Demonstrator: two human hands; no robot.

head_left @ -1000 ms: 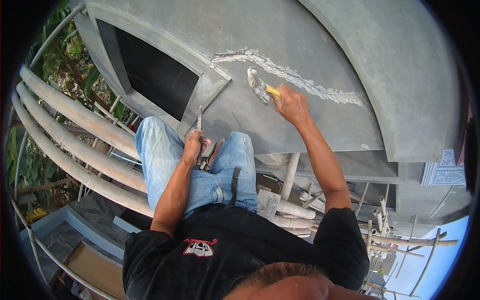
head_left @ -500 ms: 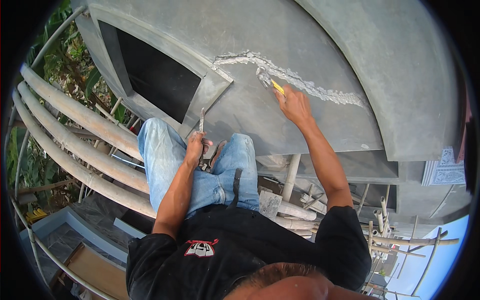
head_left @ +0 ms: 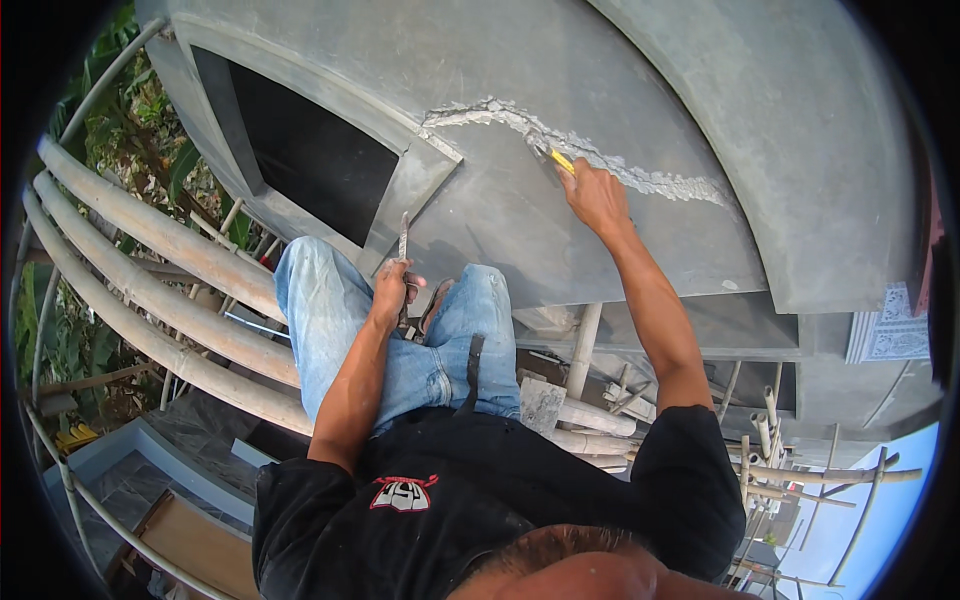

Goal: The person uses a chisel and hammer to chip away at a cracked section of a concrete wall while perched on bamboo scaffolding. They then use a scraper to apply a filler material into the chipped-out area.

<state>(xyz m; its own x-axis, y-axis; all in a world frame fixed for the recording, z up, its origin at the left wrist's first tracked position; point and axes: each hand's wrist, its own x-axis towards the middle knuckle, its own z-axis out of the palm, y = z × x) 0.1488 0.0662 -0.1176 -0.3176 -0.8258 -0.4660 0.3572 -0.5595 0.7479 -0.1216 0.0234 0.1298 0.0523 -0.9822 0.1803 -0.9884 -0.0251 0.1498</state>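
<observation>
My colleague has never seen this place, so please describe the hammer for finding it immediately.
On the grey wall, find the long rough groove. Near it, the person's right hand holds the hammer. Its yellow handle sets it apart from the slim tool in the left hand.

Free air between left hand [head_left: 392, 287] and right hand [head_left: 598, 195]. Grey wall [head_left: 560, 250] bars forward passage; bamboo poles [head_left: 170, 290] obstruct left; knees [head_left: 318, 275] flank left hand.

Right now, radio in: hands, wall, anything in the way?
Right hand gripping hammer near chipped wall groove. Left hand, between knees, holding narrow tool. No obstruction seen.
</observation>
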